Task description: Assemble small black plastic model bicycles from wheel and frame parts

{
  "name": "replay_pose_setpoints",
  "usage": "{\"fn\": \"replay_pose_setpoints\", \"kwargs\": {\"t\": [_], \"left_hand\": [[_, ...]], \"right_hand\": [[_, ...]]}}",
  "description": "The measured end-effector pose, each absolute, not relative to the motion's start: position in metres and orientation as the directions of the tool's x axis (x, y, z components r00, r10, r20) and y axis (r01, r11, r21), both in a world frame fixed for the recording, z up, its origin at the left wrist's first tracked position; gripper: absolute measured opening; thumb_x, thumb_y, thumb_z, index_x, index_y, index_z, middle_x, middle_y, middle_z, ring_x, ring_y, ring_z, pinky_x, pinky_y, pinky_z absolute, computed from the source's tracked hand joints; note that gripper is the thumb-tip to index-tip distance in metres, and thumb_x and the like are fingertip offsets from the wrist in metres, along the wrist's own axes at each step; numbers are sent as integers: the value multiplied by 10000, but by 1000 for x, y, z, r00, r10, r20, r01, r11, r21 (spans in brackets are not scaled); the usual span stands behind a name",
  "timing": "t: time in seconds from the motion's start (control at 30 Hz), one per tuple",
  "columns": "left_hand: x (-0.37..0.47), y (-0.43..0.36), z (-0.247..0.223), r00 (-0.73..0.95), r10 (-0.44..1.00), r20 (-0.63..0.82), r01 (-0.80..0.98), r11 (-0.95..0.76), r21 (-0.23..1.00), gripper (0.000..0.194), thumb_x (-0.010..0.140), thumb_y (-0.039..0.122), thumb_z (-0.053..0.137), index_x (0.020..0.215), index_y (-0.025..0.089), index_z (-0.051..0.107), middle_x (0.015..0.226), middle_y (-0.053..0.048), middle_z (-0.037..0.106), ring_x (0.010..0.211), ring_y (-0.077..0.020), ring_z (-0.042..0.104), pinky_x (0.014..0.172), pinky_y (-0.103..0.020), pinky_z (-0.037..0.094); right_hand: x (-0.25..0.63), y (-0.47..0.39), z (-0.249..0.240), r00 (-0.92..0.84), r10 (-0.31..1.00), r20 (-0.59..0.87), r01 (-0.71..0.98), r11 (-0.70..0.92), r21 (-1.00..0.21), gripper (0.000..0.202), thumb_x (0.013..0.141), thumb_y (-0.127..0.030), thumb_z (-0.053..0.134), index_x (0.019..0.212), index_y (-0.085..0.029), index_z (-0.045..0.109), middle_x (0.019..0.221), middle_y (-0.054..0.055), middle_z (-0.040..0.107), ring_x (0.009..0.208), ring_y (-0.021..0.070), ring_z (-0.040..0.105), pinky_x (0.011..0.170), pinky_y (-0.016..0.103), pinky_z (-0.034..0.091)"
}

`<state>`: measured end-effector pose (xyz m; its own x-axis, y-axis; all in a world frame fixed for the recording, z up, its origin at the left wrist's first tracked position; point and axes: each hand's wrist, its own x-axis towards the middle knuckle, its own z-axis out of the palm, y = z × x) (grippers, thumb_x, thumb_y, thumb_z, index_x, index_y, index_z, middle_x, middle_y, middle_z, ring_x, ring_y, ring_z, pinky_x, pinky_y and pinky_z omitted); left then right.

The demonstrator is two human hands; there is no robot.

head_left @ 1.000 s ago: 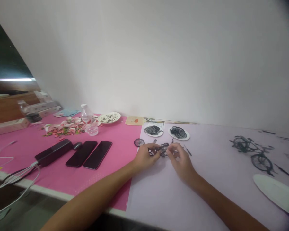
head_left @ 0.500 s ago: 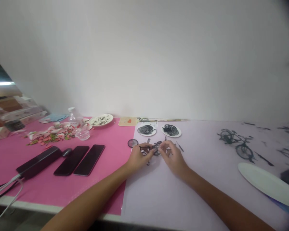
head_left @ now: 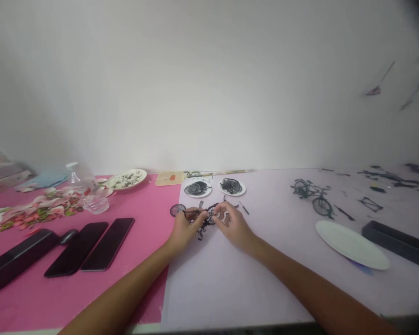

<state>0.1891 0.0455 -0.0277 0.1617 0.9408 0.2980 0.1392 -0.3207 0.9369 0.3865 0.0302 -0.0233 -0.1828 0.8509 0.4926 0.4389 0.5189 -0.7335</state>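
Note:
Near the middle of the table, my left hand (head_left: 188,225) pinches a dark miniature bicycle part (head_left: 203,228), a thin bar lying across its fingers. My right hand (head_left: 232,223) is closed at the same assembly from the right, thumb and finger meeting near a small wheel. The fingers hide where the parts join. Just left of the hands lies a loose black wheel (head_left: 177,210). Behind them are two white plates, the left one (head_left: 209,192) and the right one (head_left: 243,191), both heaped with black wheels. A thin dark piece (head_left: 244,209) lies to the right.
A small bicycle (head_left: 312,195), an oval white plate (head_left: 351,244) and a black tray (head_left: 398,244) are at the right, with scattered dark parts. On the pink left side are two phones, a black power strip, petals (head_left: 45,204), a clear bottle and another plate (head_left: 145,175).
The view has turned to the right, so the table contents appear shifted left. Both hands stay together at the bicycle part, with the fingers only slightly moved.

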Motion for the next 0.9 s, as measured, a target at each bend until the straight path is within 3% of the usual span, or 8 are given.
{"fn": "replay_pose_setpoints", "kwargs": {"t": [0.27, 0.6, 0.73, 0.9], "left_hand": [[189, 52, -30, 152, 965, 213, 35, -220, 975, 433, 854, 537, 729, 898, 106, 748, 686, -64, 704, 625, -167, 646, 605, -264, 503], [186, 56, -31, 187, 965, 184, 7, -188, 982, 500, 853, 600, 712, 862, 103, 767, 666, -98, 734, 644, -205, 689, 655, -298, 538], [185, 58, -33, 173, 972, 158, 3, -161, 987, 508, 847, 602, 720, 883, 97, 766, 686, -107, 739, 641, -202, 693, 643, -290, 530], [185, 58, -31, 159, 977, 143, 4, -145, 989, 524, 832, 615, 730, 903, 97, 766, 699, -108, 743, 646, -202, 700, 638, -284, 528]], "right_hand": [[387, 31, -22, -182, 818, 545, 449, 563, -694, 66, 938, -244, 623, 1003, -244, 617, 990, 42, 678, 764, 169, 609, 596, 274, 500], [388, 28, -15, -153, 765, 625, 522, 600, -607, 76, 929, -319, 662, 966, -253, 675, 927, 68, 645, 792, 213, 621, 590, 314, 517], [387, 28, -17, -146, 745, 651, 496, 624, -603, 168, 914, -291, 674, 1072, -247, 632, 1049, 90, 617, 886, 229, 605, 598, 310, 519], [388, 30, -21, -67, 804, 591, 498, 540, -678, 290, 963, -340, 614, 1230, -242, 556, 1133, 94, 591, 907, 217, 601, 623, 302, 517]]}}
